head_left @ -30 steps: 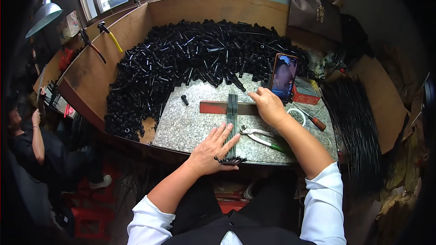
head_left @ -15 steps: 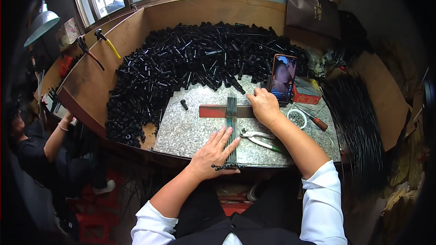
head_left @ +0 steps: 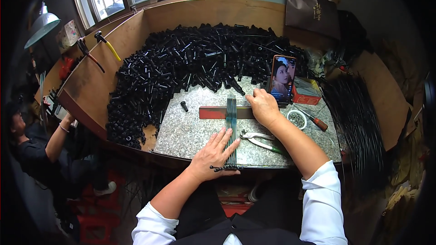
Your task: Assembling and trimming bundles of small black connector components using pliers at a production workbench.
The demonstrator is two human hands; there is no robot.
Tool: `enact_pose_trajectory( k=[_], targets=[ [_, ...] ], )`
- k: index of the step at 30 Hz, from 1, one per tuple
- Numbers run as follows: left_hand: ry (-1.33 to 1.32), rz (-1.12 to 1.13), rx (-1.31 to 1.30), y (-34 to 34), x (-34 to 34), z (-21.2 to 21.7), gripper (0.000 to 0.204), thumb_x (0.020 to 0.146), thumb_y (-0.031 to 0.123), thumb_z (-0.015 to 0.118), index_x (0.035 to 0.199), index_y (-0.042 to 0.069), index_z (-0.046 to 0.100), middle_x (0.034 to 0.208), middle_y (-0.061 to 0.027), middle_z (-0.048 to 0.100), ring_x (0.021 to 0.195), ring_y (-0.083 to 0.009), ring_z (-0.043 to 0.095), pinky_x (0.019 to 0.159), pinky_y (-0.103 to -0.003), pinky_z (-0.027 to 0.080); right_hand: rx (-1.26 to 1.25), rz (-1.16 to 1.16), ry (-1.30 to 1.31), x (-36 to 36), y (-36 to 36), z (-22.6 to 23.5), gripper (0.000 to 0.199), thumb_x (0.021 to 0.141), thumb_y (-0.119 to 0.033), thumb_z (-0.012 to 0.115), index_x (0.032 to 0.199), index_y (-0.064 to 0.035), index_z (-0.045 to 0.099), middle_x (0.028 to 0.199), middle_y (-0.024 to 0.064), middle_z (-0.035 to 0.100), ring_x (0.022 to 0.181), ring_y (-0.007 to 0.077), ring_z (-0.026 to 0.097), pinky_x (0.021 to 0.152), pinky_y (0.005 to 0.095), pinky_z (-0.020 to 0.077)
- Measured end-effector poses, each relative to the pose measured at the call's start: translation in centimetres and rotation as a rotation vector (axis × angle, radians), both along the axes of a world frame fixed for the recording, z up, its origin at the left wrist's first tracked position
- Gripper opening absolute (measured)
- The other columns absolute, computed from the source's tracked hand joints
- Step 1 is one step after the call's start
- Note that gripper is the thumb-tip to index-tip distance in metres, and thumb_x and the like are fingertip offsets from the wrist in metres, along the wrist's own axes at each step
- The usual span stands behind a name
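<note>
- I see rods on the tabletop, crossing a bar.
- Left hand: fingers extended over the rods.
- Right hand: curled at the bar; I can't tell its grip.
- Pliers just right; phone farther; black heap crowds the far side.

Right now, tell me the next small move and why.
Probably steady the rods with the left hand and nudge the bar with the right hand: the rods lie across the bar, the left hand rests on them, the right at the bar's right end.
</note>
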State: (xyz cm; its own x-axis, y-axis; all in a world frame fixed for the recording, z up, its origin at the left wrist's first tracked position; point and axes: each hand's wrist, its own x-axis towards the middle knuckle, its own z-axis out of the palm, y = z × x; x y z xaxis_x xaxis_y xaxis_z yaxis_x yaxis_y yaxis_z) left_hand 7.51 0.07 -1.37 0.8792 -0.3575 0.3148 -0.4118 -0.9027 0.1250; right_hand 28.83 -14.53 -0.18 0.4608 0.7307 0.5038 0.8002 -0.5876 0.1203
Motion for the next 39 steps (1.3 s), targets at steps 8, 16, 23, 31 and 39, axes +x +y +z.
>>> enact_pose_trajectory(
  k=[8,16,23,31,39],
  targets=[
    [-0.005,0.0,0.005,0.0,0.0,0.0,0.091,0.073,0.064,0.064,0.139,0.006,0.04,0.142,-0.029,0.033,0.135,-0.0434,0.03,0.11,-0.049,0.028,0.021,0.016,0.015,0.2,0.0,-0.2,0.019,0.078,-0.009,0.056,0.092,-0.0073,0.068,0.091,0.0122,0.058,0.089,0.0269,0.058,0.074,0.0366,0.0495],
    [0.002,0.002,0.007,0.1,0.0,-0.1,0.091,0.073,0.064,0.064,0.139,0.006,0.04,0.143,-0.0287,0.032,0.135,-0.0434,0.029,0.111,-0.049,0.027,0.032,0.02,0.015,0.3,0.1,-0.4,0.019,0.078,-0.009,0.056,0.092,-0.0066,0.068,0.092,0.0124,0.058,0.09,0.0273,0.058,0.074,0.0363,0.0501],
    [0.005,0.002,0.004,0.1,0.0,-0.2,0.091,0.073,0.064,0.064,0.139,0.007,0.039,0.143,-0.0282,0.032,0.135,-0.0431,0.029,0.111,-0.049,0.027,0.015,0.004,0.008,0.3,0.5,-0.3,0.018,0.078,-0.01,0.056,0.091,-0.0065,0.068,0.092,0.0122,0.059,0.092,0.0274,0.057,0.076,0.0367,0.0497],
    [0.008,0.003,0.0,0.0,0.0,0.0,0.09,0.073,0.064,0.063,0.139,0.007,0.04,0.143,-0.0284,0.032,0.135,-0.0432,0.029,0.111,-0.049,0.027,0.01,0.034,0.055,0.9,0.6,-0.4,0.017,0.079,-0.01,0.055,0.089,-0.0053,0.067,0.093,0.014,0.059,0.094,0.0289,0.057,0.078,0.0371,0.0495],
    [0.005,0.0,0.004,0.1,0.0,0.0,0.09,0.074,0.064,0.063,0.139,0.006,0.04,0.143,-0.0288,0.032,0.135,-0.0437,0.029,0.111,-0.049,0.026,-0.024,0.021,0.072,0.5,1.0,0.0,0.018,0.079,-0.009,0.055,0.091,-0.0055,0.067,0.094,0.0142,0.058,0.095,0.0289,0.057,0.079,0.0368,0.0493]
  ],
)
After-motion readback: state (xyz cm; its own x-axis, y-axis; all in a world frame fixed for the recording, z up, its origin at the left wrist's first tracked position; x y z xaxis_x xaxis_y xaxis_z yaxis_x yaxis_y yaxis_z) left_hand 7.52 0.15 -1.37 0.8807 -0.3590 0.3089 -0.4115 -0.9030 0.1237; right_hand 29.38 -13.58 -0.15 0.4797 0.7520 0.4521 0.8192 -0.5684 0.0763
